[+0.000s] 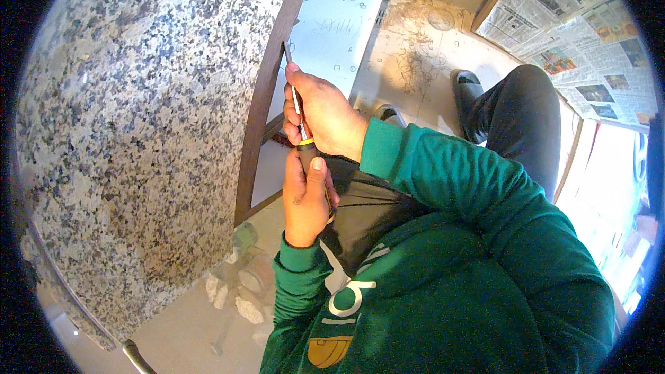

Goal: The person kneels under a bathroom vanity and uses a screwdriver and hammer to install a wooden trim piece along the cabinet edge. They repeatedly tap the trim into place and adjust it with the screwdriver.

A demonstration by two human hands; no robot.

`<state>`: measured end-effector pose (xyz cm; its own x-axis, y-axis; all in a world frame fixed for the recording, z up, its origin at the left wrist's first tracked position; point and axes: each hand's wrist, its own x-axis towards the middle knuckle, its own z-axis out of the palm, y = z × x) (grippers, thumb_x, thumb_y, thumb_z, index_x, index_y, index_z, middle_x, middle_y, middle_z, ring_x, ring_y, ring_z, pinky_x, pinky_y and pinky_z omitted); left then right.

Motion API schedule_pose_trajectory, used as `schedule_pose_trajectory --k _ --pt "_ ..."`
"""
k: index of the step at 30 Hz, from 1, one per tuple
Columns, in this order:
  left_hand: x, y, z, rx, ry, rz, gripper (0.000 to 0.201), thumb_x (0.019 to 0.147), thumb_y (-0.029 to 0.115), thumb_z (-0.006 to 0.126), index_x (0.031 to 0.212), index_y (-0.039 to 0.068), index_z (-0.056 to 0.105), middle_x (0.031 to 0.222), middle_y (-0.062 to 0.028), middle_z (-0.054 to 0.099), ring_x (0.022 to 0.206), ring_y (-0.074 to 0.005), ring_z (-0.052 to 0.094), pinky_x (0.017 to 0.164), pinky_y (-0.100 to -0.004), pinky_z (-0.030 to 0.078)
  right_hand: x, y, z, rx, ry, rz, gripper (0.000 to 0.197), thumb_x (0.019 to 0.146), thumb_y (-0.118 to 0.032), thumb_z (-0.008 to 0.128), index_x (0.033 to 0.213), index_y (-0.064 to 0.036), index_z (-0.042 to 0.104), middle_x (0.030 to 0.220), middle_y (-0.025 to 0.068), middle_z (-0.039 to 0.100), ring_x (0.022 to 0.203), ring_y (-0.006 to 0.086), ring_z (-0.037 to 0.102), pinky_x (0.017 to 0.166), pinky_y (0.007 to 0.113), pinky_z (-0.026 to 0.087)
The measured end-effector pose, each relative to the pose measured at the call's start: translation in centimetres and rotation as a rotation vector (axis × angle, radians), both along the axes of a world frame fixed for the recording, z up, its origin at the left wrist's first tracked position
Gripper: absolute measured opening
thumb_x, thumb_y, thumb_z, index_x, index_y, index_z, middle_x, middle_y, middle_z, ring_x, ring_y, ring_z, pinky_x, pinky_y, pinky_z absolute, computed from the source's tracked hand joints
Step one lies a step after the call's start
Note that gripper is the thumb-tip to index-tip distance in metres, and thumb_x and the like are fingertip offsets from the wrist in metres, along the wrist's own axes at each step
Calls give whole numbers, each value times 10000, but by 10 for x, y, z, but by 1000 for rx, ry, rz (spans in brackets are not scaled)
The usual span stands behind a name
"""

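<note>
A long screwdriver (303, 128) with a dark handle and a yellow ring is held in both hands. My left hand (306, 201) is closed round its handle. Higher up, my right hand (325, 107) grips the metal shaft, fingers curled about it. The tip reaches the inner side of a brown wooden edge (262, 111) that runs under the countertop; whether it sits in a screw I cannot tell. Behind it lies a pale panel (339, 24) with small marks and scribbles. Part of the handle is hidden by my left hand.
A speckled granite countertop (149, 131) fills the left side. Dark shreds (419, 52) litter the floor at the far side. Newspaper sheets (578, 41) cover a surface at the right. Several pale lumps (248, 308) lie below left, and my bent leg (523, 121) is at right.
</note>
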<state>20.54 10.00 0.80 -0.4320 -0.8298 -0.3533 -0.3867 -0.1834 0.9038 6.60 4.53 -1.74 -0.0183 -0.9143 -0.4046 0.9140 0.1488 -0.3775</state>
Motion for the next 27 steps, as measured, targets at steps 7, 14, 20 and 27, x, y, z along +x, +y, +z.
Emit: schedule_pose_trajectory --k 7,14,20,27 --pt "-8 1 -2 18 29 6 208 1059 276 485 1085 72 457 721 -4 497 499 -81 480 442 -244 414 -6 0 4 44 2 -16 419 1041 -452 480 831 -89 469 549 36 419 421 200 411 406 365 348" --pt "-12 11 -12 -16 0 42 219 1059 264 485 1101 52 450 722 -10 497 501 -89 482 438 -248 410 -6 3 1 8 56 10 472 1044 -493 449 763 -114 439 548 10 375 367 167 358 338 349 324" --pt "-9 10 -17 -41 30 40 227 1059 267 483 1106 47 453 728 -9 497 505 -85 471 443 -247 412 -3 2 1 17 64 -26 465 1041 -501 452 780 -115 446 547 6 367 359 159 338 336 343 322" --pt "-7 6 -15 -20 29 18 233 1059 273 481 1102 46 450 717 -6 488 507 -79 476 445 -248 412 -3 2 3 12 66 -29 457 1037 -500 465 802 -108 458 550 10 381 370 161 350 346 343 321"
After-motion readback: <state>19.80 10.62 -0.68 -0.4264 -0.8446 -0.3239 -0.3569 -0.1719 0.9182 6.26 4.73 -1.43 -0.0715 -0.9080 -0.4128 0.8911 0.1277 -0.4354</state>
